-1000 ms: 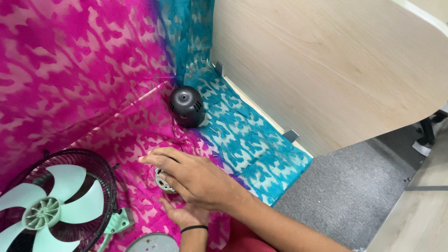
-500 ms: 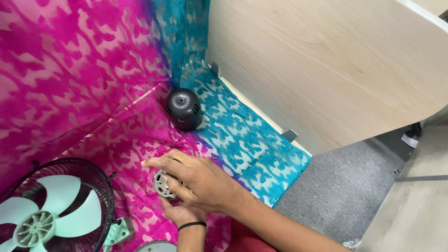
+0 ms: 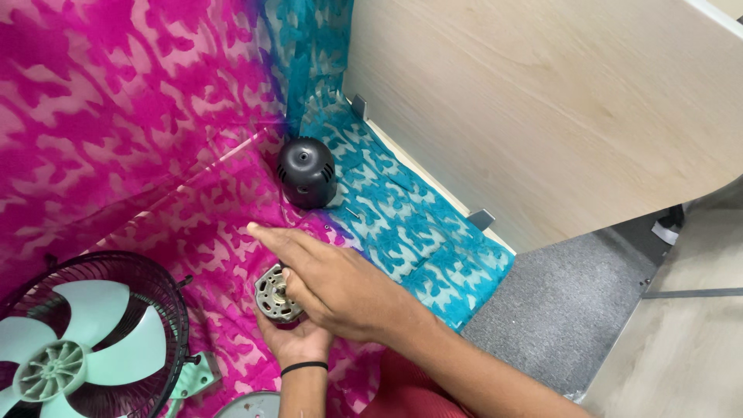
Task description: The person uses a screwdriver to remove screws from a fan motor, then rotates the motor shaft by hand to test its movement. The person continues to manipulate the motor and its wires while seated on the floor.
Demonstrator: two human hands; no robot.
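Though right hand (image 3: pixel 340 286) covers it | motor (image 3: pixel 276 294) partly hidden | left hand (image 3: pixel 298 340) underneath.

The right hand (image 3: pixel 340 290) covers most of the left hand (image 3: pixel 298 340) and the near side of the small metal motor (image 3: pixel 275 294), so the grip beneath cannot be made out. Left of the hands, the fan (image 3: pixel 85 340) is cut by the frame edge.

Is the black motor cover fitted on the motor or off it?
Off. The black motor cover stands alone on the cloth, apart from the bare metal motor held between left hand and right hand.
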